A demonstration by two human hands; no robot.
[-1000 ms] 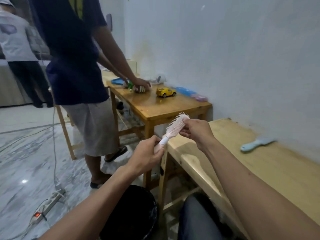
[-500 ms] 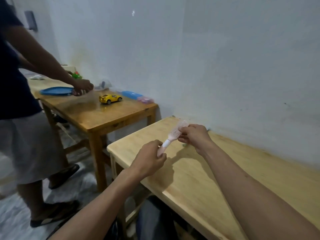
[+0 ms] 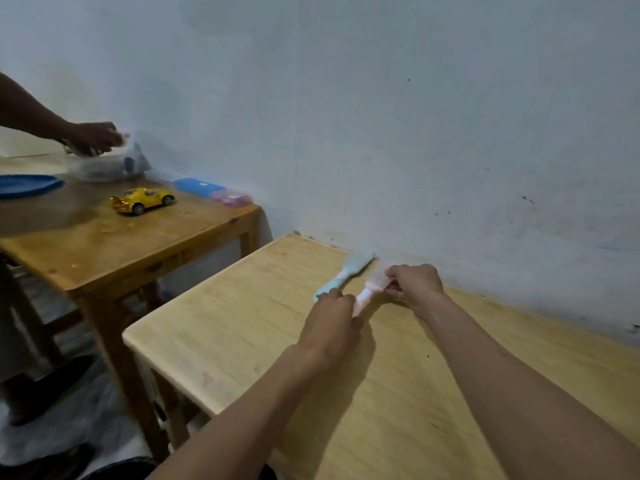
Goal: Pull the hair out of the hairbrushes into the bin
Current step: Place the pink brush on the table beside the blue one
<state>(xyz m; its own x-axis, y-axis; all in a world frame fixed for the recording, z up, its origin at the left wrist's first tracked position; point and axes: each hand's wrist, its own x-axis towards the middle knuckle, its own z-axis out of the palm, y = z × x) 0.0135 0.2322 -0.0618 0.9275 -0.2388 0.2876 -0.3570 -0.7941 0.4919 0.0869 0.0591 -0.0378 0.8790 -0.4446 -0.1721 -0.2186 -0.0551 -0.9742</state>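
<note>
Both hands grip a pink brush (image 3: pixel 372 289) over the table (image 3: pixel 242 327): left hand (image 3: pixel 334 318) wraps the handle, right hand (image 3: pixel 414 282) pinches the head.

Both hands reach forward, left hand (image 3: pixel 334 317) fisted, right hand (image 3: pixel 414 283) pinching, forearms extended.

Two bare forearms reach in from the near edge, no sleeves, watch, rings or bands showing on either. The left hand (image 3: pixel 332 323) shows its back with knuckles rounded; the right hand (image 3: pixel 414 284) shows short, plain nails, blurred. A dark trouser leg (image 3: pixel 266 474) shows at the near edge between the arms.
</note>
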